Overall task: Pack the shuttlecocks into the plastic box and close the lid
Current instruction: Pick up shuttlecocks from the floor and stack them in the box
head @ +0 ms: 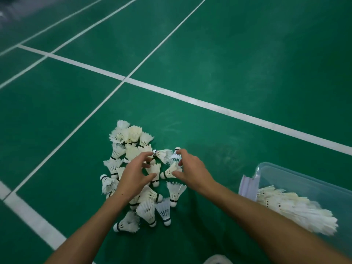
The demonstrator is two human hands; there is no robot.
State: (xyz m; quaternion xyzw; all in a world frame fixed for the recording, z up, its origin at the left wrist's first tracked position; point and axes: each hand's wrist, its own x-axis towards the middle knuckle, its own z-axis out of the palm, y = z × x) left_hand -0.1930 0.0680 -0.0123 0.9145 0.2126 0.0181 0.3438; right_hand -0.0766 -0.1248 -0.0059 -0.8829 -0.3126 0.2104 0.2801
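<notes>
Both hands spread, nothing gripped yet. My left hand has fingers fanned wide over the middle of the shuttlecock pile, thumb touching one shuttlecock under it. My right hand is half-curled, fingertips touching a couple of shuttlecocks at the pile's right edge, not closed on them as far as I can tell.

Nearest me, a few shuttlecocks lie loose on the green floor, corks pointing different ways. Pile runs away from me past both hands, roughly two dozen, hard to count where they overlap.

Plastic box sits to my right, well apart from the pile, open, with a batch of shuttlecocks already inside, blurred. Lid: a pale panel stands at the box's near-left corner; can't tell if that's it.

Progress: partly packed. Most of the pile left, lid not closed.

Shuttlecocks look white to cream, feathers frayed on several. Light, easy to crush, so scoop loosely.

White court lines cross beyond.
</notes>
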